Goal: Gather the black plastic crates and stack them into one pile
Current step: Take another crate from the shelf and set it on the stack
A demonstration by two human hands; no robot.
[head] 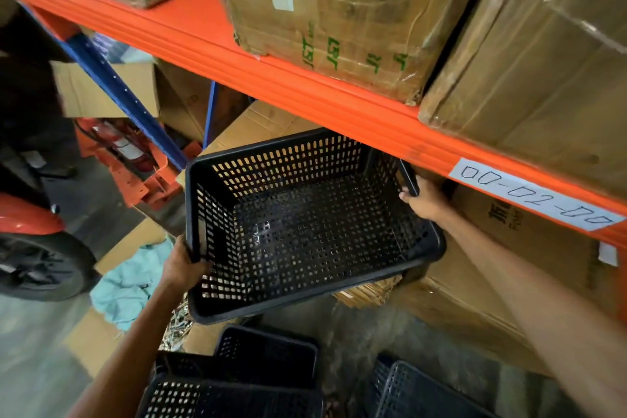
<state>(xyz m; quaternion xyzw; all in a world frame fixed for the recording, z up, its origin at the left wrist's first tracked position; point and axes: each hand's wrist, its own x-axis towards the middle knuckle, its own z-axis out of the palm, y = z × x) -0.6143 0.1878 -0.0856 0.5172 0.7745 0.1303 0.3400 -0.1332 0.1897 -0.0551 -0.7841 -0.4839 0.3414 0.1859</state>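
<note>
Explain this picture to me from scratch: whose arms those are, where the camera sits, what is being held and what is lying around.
There is no machine here. One camera is worn on a person's head and looks down at their own bare arms.

The left hand grips the near left rim and the right hand the far right rim of an empty black plastic crate, held up and tilted.

Below it, on the concrete floor, are more black crates, some nested, and another one apart to the right.

Above runs an orange shelf beam carrying wrapped cardboard boxes and a label reading 00-02-00. A pale green cloth lies on the left.
</note>
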